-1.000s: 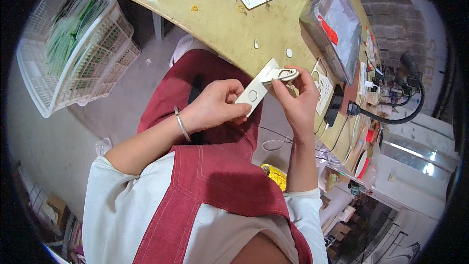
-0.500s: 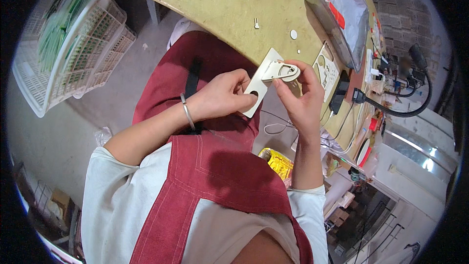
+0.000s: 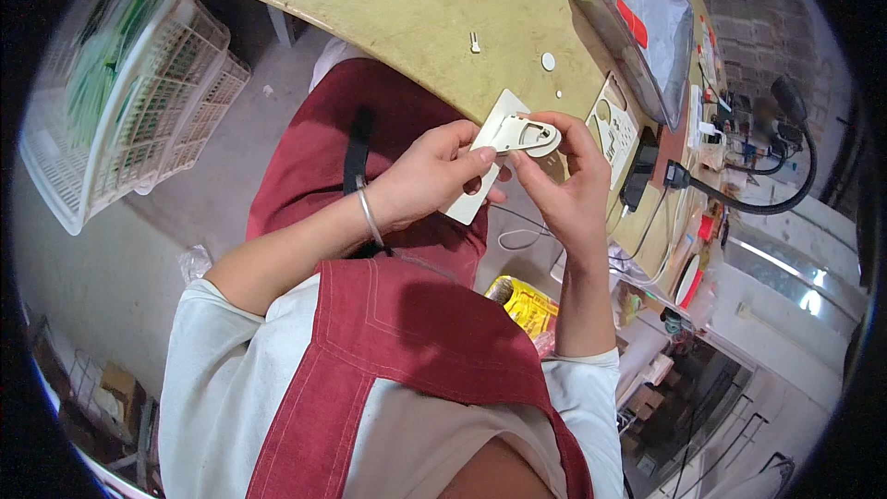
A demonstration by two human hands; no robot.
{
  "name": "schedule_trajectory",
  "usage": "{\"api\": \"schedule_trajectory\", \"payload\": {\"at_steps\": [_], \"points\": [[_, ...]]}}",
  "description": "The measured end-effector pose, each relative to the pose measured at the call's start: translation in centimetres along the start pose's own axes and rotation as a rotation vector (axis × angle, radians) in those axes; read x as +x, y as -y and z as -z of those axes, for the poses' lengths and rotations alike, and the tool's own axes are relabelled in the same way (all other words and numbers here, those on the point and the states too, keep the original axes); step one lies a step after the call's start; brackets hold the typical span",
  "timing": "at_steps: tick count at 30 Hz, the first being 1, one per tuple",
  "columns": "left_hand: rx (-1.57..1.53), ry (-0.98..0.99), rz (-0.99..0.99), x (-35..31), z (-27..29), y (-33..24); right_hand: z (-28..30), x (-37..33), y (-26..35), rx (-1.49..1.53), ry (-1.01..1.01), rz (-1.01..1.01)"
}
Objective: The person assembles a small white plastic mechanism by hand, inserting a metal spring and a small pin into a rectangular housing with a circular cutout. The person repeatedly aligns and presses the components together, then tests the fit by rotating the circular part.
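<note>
Near the table's front edge, above my lap, a cream flat rectangular board (image 3: 462, 211) with holes in it is held at a slant. My left hand (image 3: 420, 177) grips it, thumb on its face close to a round hole and fingers partly hidden behind. Across the board's upper part lies a cream rounded piece (image 3: 538, 137) with a long opening. The fingers and thumb of my right hand (image 3: 568, 180) pinch this piece by its rounded end. Whether the piece is joined to the board I cannot tell.
On the table (image 3: 388, 5) lie a small forked piece (image 3: 475, 42), a white disc (image 3: 548, 62) and a cut-out sheet (image 3: 605, 143). A clear plastic tub (image 3: 580, 0) stands beyond, with a black gooseneck lamp (image 3: 808, 171) at right. White baskets (image 3: 176, 83) stand left on the floor.
My left hand's thumb has moved up along the board toward the rounded piece, and its fingertips now show past the board's lower edge. My right hand keeps its pinch.
</note>
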State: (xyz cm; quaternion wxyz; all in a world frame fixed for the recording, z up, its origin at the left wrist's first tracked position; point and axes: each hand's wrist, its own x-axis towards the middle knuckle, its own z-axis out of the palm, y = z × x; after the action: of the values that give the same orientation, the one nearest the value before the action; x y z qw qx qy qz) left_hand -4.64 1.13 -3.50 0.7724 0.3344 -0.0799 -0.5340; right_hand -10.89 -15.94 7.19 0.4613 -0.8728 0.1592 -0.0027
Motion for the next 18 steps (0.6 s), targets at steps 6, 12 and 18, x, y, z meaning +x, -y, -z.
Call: {"api": "schedule_trajectory", "payload": {"at_steps": [6, 12, 18], "points": [[0.203, -0.005, -0.18, -1.2, -0.6, 0.8, 0.3, -0.5, 0.7, -0.065, 0.028, 0.028], [0.427, -0.043, -0.218, -2.7, -1.2, -0.8, 0.0, -1.9, -0.3, -0.111, -0.008, 0.078], [0.691, -0.048, -0.337, -3.0, -0.8, -1.1, -0.1, -2.9, -1.0, -0.126, -0.017, 0.215]]}}
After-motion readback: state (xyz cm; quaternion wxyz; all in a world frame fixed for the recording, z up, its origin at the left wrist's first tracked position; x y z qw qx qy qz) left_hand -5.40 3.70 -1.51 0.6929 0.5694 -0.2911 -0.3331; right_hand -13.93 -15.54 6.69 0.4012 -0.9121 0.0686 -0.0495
